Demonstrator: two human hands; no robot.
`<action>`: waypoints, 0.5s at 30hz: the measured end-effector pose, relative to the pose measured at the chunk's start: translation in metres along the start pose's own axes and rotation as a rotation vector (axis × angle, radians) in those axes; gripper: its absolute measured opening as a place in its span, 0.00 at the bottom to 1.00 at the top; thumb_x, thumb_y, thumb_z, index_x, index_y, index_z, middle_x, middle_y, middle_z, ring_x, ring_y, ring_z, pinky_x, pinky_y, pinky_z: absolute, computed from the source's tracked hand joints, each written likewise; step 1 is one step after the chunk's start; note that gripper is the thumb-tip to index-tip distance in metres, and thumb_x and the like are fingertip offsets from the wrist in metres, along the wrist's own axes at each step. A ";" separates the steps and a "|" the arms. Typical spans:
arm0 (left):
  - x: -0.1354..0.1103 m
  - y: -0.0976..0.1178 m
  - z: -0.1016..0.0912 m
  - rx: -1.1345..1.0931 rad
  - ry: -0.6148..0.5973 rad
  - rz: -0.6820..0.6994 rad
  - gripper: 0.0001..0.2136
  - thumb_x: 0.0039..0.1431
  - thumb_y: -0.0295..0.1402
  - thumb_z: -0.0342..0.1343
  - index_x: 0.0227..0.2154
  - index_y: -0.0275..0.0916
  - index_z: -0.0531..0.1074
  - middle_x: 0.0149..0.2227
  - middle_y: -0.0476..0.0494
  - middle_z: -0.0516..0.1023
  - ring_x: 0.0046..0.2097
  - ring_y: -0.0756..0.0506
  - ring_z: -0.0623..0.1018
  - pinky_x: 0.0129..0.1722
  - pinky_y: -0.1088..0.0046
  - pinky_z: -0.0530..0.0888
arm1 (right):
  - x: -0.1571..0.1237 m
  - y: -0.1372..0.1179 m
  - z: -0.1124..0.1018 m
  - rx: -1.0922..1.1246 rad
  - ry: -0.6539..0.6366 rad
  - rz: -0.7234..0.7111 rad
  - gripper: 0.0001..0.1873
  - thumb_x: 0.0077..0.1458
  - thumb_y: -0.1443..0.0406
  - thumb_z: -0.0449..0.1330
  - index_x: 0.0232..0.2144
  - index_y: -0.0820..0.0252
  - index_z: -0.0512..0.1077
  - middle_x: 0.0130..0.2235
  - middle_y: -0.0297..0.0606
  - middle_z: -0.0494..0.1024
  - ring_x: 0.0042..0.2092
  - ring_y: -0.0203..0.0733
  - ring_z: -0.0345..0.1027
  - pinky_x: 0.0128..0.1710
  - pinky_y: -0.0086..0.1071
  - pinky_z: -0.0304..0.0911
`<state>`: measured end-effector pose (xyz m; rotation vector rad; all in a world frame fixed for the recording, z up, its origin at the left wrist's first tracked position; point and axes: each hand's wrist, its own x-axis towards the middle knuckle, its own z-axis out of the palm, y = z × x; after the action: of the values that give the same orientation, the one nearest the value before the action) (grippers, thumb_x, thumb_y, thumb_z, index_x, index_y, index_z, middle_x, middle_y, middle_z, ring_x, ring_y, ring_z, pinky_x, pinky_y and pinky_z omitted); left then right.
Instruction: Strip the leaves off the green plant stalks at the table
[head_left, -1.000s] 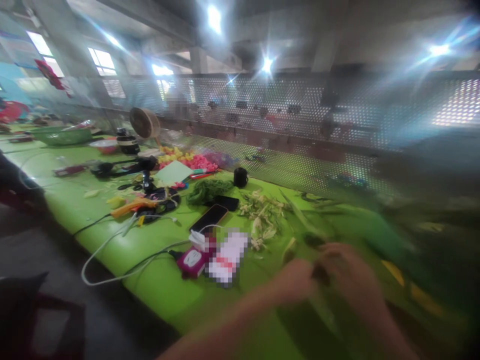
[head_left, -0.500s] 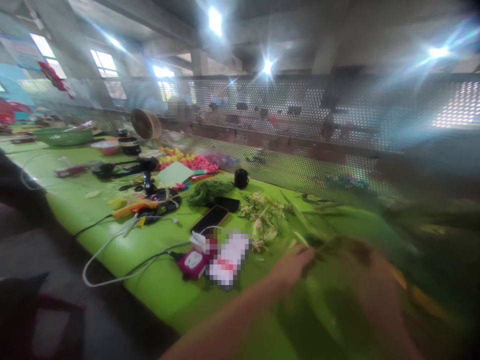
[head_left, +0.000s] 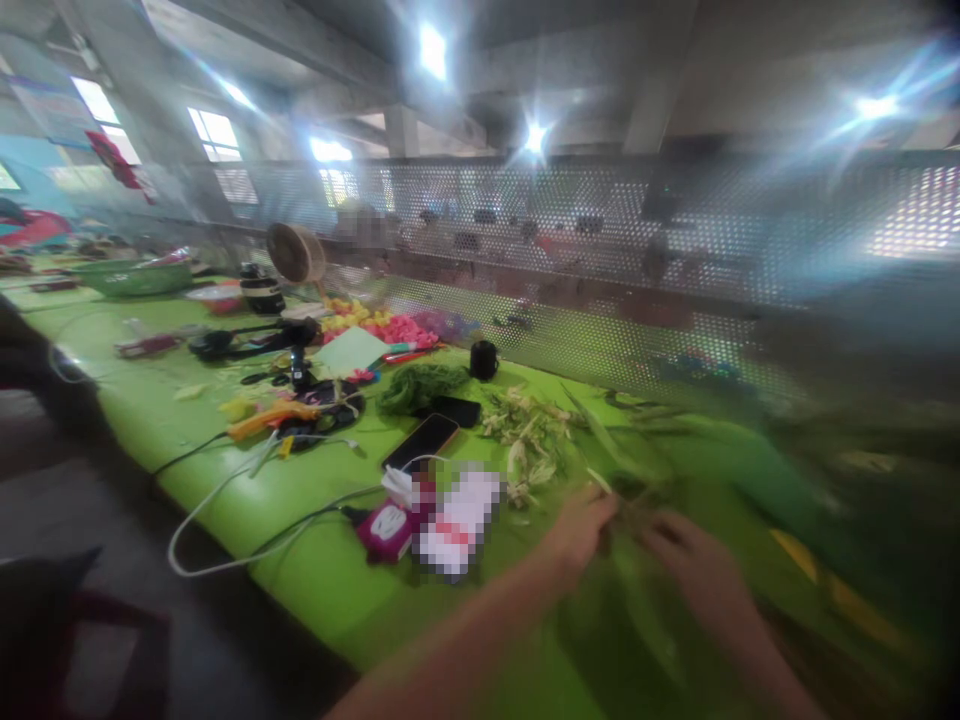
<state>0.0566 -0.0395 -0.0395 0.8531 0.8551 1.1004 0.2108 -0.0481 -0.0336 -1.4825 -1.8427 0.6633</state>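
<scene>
At the lower right of the head view my left hand (head_left: 583, 525) is closed around a blurred green leafy stem (head_left: 637, 490). My right hand (head_left: 686, 545) faces it from the other side, its fingers drawn together at the same stem. Long pale green leaves (head_left: 649, 610) hang below, between the two hands. Just beyond my left hand lies a loose heap of pale yellow-green artificial flowers (head_left: 529, 430). The exact fingertip contact is smeared and dim.
Left of my hands on the green table (head_left: 300, 530) are a black phone (head_left: 421, 440), a purple box (head_left: 386, 528) with cables, and an orange glue gun (head_left: 274, 418). A small black jar (head_left: 484, 360) and green netting (head_left: 420, 385) lie farther back, before a perforated metal screen (head_left: 600, 230).
My right hand has come down and closer to my left hand, and shows more clearly. My left hand has shifted slightly left. The things on the table stay in place.
</scene>
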 end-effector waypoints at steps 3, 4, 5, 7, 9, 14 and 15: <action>0.005 -0.004 -0.002 0.027 0.028 -0.017 0.09 0.49 0.37 0.54 0.25 0.39 0.62 0.19 0.56 0.56 0.21 0.55 0.55 0.23 0.76 0.50 | 0.001 0.006 0.000 -0.043 0.032 -0.007 0.14 0.53 0.57 0.53 0.23 0.56 0.72 0.26 0.32 0.76 0.29 0.40 0.67 0.29 0.30 0.59; 0.007 -0.006 -0.004 0.039 0.039 -0.016 0.09 0.50 0.38 0.54 0.24 0.39 0.62 0.19 0.57 0.55 0.21 0.55 0.54 0.23 0.76 0.50 | 0.002 0.007 0.000 -0.056 0.033 -0.008 0.14 0.53 0.57 0.52 0.22 0.56 0.71 0.25 0.32 0.75 0.28 0.40 0.66 0.28 0.30 0.58; 0.008 -0.007 -0.005 0.058 0.045 -0.011 0.10 0.50 0.38 0.54 0.24 0.39 0.61 0.19 0.57 0.55 0.21 0.54 0.54 0.23 0.75 0.50 | 0.003 0.008 -0.001 -0.066 0.027 -0.008 0.14 0.53 0.57 0.52 0.21 0.56 0.70 0.25 0.31 0.75 0.28 0.40 0.66 0.28 0.30 0.58; 0.011 -0.009 -0.009 0.117 0.030 0.008 0.10 0.51 0.39 0.53 0.25 0.39 0.62 0.20 0.56 0.56 0.22 0.54 0.55 0.23 0.75 0.51 | 0.005 0.007 -0.004 -0.061 0.011 0.005 0.14 0.53 0.56 0.53 0.24 0.56 0.71 0.26 0.32 0.76 0.29 0.40 0.67 0.29 0.30 0.59; 0.011 -0.010 -0.011 0.187 0.003 0.021 0.09 0.52 0.39 0.53 0.25 0.39 0.64 0.21 0.55 0.59 0.23 0.53 0.57 0.25 0.76 0.54 | 0.007 0.004 -0.007 -0.020 0.019 0.028 0.14 0.52 0.53 0.54 0.30 0.55 0.74 0.31 0.33 0.79 0.33 0.42 0.70 0.32 0.30 0.61; 0.006 -0.009 -0.007 0.241 -0.080 0.030 0.10 0.51 0.40 0.56 0.25 0.39 0.69 0.22 0.52 0.63 0.28 0.50 0.62 0.31 0.75 0.60 | 0.007 -0.013 -0.014 0.029 0.101 0.072 0.14 0.50 0.53 0.56 0.27 0.55 0.76 0.29 0.36 0.80 0.32 0.45 0.72 0.31 0.32 0.63; 0.005 -0.009 -0.006 0.221 -0.079 0.033 0.09 0.50 0.40 0.57 0.24 0.39 0.70 0.22 0.52 0.63 0.29 0.50 0.62 0.32 0.74 0.61 | 0.006 -0.015 -0.015 0.023 0.116 0.084 0.14 0.49 0.54 0.56 0.25 0.55 0.75 0.28 0.36 0.80 0.31 0.46 0.72 0.30 0.32 0.63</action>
<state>0.0562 -0.0361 -0.0508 1.0914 0.9100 1.0054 0.2114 -0.0460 -0.0116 -1.5577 -1.6879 0.6222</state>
